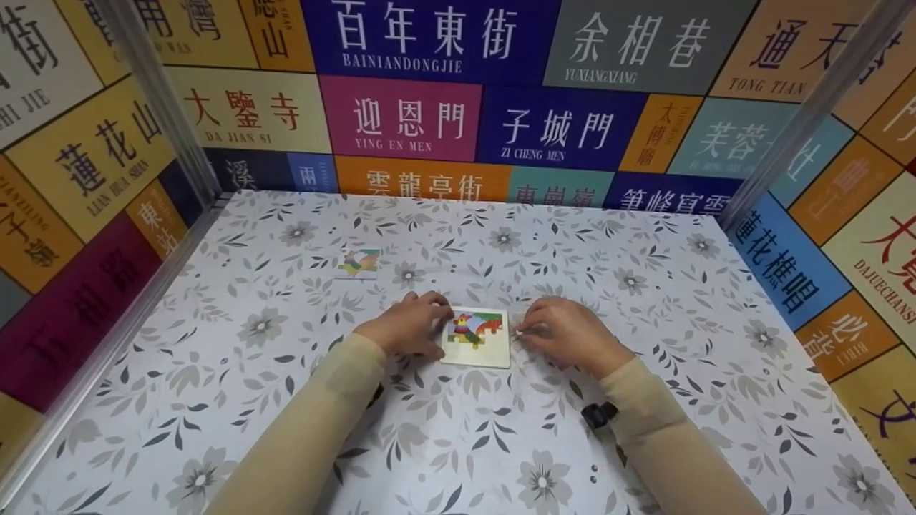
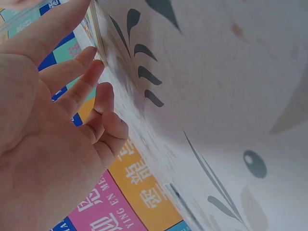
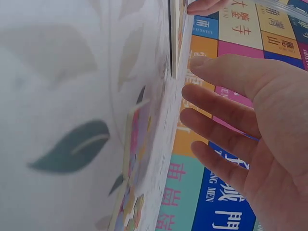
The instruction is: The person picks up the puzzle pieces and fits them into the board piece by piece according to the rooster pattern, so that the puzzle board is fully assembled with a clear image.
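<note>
The board (image 1: 476, 357) is set between the two hands, just to the right of the left fingers and a little to the left of the right fingers. Its left edge is touched by the left hand (image 1: 415, 325), whose thumb and fingers are spread along it without being wrapped round it. The board's upper part is covered by a colourful bird picture; its lower part is left bare. The right hand (image 1: 562, 332) is held relaxed, its fingers slightly bent and parted, and nothing is seen gripped between them in the right wrist view. Below these fingers, apart from them, two loose pieces (image 3: 137, 139) are seen on the surface (image 1: 286, 415). A card (image 1: 358, 263) is placed beyond the left fingers, to their left and well apart. Farther beyond both sets of fingers, the surface is bordered by a lettered wall (image 1: 401, 118).
</note>
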A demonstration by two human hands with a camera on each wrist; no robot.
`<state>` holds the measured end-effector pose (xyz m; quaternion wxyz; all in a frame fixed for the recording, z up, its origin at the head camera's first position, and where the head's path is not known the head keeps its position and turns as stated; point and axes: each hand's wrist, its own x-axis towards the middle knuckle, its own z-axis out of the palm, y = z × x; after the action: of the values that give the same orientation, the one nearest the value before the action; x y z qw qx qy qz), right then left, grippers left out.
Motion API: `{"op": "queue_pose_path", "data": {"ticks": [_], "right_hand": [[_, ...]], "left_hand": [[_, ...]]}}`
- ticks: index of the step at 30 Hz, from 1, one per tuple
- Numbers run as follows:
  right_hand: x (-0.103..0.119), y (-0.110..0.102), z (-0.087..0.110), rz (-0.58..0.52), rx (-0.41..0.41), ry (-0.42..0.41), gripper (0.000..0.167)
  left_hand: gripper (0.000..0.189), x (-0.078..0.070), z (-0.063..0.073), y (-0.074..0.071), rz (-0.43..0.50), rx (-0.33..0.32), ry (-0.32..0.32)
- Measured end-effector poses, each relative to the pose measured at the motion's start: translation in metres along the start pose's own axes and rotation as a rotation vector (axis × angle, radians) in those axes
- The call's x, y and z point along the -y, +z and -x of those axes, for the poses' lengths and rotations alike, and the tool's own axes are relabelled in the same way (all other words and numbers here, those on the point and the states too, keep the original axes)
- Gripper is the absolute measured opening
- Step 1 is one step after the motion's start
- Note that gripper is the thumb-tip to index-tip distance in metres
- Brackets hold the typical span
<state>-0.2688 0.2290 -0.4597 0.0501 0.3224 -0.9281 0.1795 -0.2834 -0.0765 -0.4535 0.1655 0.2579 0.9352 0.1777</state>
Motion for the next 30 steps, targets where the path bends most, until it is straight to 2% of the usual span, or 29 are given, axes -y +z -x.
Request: {"op": "queue_pose_path", "data": {"ticks": [9, 19, 26, 30], "right_hand": [[-0.012, -0.005, 0.010, -0.017, 0.037, 0.090, 0.012], [-0.021, -0.014, 0.018, 0.004, 0.023, 0.128, 0.013], [-0.030, -0.020, 0.024, 0.028, 0.027, 0.121, 0.012], [-0.038, -0.022, 0.028, 0.023, 0.037, 0.149, 0.012]], "left_hand": [[0.064, 0.000, -0.001, 0.001, -0.016, 0.011, -0.001], [0.066, -0.001, -0.002, -0.003, -0.017, 0.025, -0.033], [0.063, -0.001, 0.000, -0.003, -0.014, 0.005, 0.028], [0.064, -0.001, 0.001, -0.003, -0.021, 0.011, 0.020]]}}
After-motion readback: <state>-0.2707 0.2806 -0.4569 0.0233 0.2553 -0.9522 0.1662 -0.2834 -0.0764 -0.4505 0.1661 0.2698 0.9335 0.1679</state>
